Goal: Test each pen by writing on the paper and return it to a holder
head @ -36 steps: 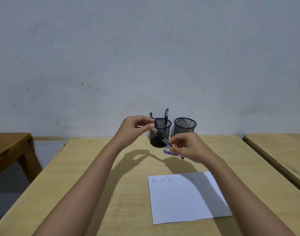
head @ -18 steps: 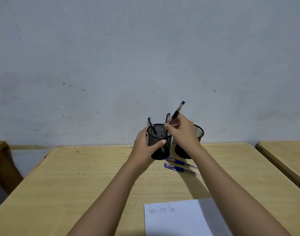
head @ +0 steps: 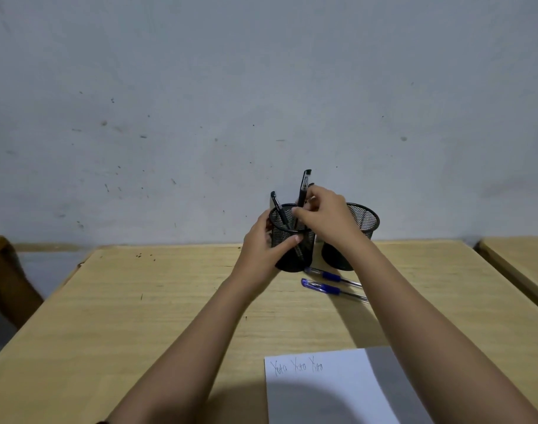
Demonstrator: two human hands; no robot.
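Two black mesh holders stand at the far edge of the desk. My left hand grips the left holder around its side. My right hand is over that holder, pinching a black pen whose lower end is inside the rim. Another black pen leans in the same holder. The right holder stands behind my right wrist. Two blue pens lie on the desk in front of the holders. The white paper with three written words lies near me.
The wooden desk ends at a grey wall right behind the holders. Another desk stands to the right across a narrow gap, and a darker wooden piece is at the left.
My right hand has lowered the black pen from above the left holder down into it. My left hand keeps its hold on that holder. The view has moved a little closer.
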